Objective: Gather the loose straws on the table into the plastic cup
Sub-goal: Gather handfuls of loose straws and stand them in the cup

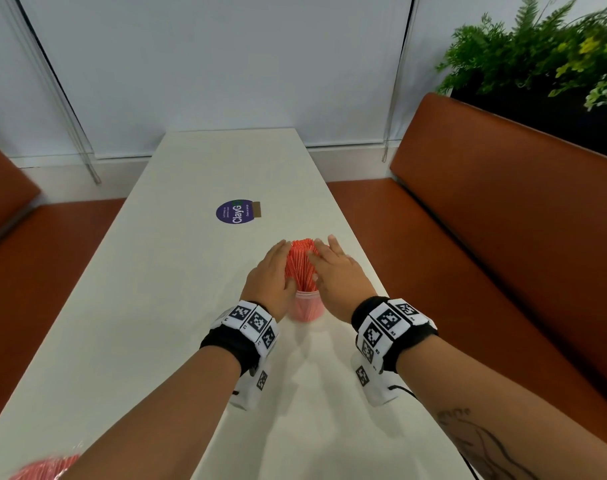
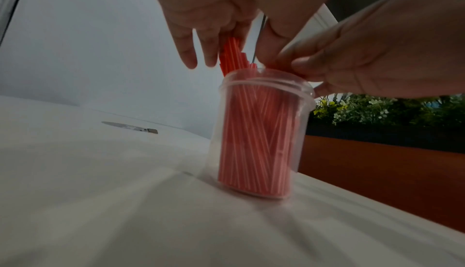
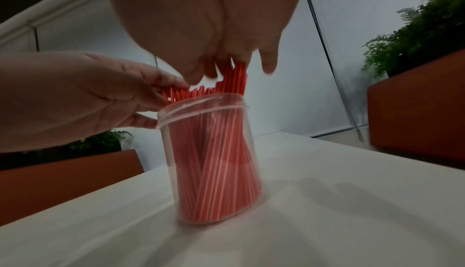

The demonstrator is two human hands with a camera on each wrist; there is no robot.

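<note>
1. Near the middle of the long off-white desk [image 1: 177,271] stands a clear plastic cup [image 1: 305,306], a straight-walled cylinder with a ridged lip, upright on its base.
2. It's packed with thin red straws [image 1: 300,261] with fine white stripes. They fan out above the rim, so the bundle looks wider at the top than at the cup's mouth.
3. Left hand [image 1: 272,271] sits against the left side of the fanned straws, fingers mostly straight and pointing away from the person, palm pressing the bundle inward. From the right wrist view its thumb lies right by the cup's lip.
4. Right hand [image 1: 333,268] mirrors it on the other side, fingers [image 3: 269,60] extended and relaxed, flat against the straws rather than wrapped around them. So both hands are wide-ish and sandwich the bundle between them.
5. Both wrists wear black bands with white blocks printed in black square marker patterns.
6. Further up the desk is a round purple sticker [image 1: 234,212] with white lettering, well apart from the cup.
7. Something red and blurry [image 1: 45,467] shows at the bottom left edge of the head view; can't tell what it is.
8. Smooth rust-orange padded benches [image 1: 503,220] run along both sides, with leafy green ferns [image 1: 544,53] behind the right one.
</note>
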